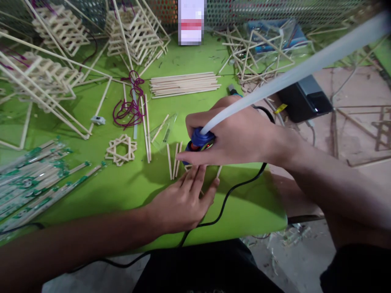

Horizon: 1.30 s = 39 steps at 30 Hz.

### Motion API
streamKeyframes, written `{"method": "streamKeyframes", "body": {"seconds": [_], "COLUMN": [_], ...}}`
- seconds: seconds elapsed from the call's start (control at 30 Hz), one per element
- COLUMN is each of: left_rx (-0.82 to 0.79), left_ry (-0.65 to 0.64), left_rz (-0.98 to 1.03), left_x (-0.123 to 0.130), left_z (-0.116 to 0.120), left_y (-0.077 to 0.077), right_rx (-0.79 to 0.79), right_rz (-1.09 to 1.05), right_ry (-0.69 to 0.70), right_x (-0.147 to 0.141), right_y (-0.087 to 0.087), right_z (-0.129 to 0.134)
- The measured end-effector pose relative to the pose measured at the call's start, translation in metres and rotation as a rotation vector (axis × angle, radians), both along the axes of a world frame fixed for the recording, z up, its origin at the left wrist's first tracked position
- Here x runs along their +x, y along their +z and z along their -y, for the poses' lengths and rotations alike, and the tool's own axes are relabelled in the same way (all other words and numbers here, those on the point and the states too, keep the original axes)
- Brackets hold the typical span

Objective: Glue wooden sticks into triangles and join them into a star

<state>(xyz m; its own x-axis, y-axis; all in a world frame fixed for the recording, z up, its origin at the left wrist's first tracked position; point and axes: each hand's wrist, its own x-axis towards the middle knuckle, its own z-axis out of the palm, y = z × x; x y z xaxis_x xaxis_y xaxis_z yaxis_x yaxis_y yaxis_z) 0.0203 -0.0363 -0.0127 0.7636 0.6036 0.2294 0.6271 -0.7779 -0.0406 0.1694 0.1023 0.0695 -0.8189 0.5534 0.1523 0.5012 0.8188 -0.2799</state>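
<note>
My right hand (241,132) is wrapped round a blue hot glue gun (200,140). A long, whitish glue stick (284,77) runs from its back toward the upper right, and a small red light shows on its body. Just below the gun, my left hand (180,201) lies on the green table with fingers stretched out. Its thumb touches a short wooden stick (219,172); other pieces under the fingers and the gun's nozzle are mostly hidden. Several cut sticks (170,161) lie left of the gun. Farther left sits a star-shaped ring of short sticks (121,149).
Stick lattices (132,38) stand at the back left. Wrapped chopsticks (33,179) lie at left, near purple cord (130,112). Behind the gun are long sticks (185,84) and a clear set square (166,130). A black cable (226,199) crosses the front; a dark box (305,99) sits right.
</note>
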Motion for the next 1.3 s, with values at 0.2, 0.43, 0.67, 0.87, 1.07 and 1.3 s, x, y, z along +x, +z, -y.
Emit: {"method": "streamKeyframes", "body": {"seconds": [0.2,0.43,0.67,0.87,1.07,1.3], "left_rx": [0.012,0.009,0.003,-0.008,0.019,0.014], "left_ry": [-0.001,0.008,-0.038,-0.063,-0.060,-0.059], "left_rz": [0.004,0.014,-0.032,-0.073,-0.061,-0.075], "left_x": [0.000,0.001,-0.001,-0.004,-0.004,-0.003], "left_z": [0.001,0.000,-0.001,-0.001,-0.001,-0.001], "left_y": [-0.001,0.000,-0.001,0.000,-0.002,0.001], "right_rx": [-0.113,-0.187,-0.117,-0.072,-0.075,-0.094], "right_rz": [-0.107,-0.249,-0.384,-0.409,-0.434,-0.450], "right_ry": [-0.001,-0.031,-0.278,-0.430,-0.247,0.111], "right_x": [0.003,0.025,0.066,0.111,0.153,0.145], "right_y": [0.007,0.009,0.001,-0.013,-0.023,-0.040], "right_z": [-0.003,0.000,0.024,0.053,0.084,0.114]}}
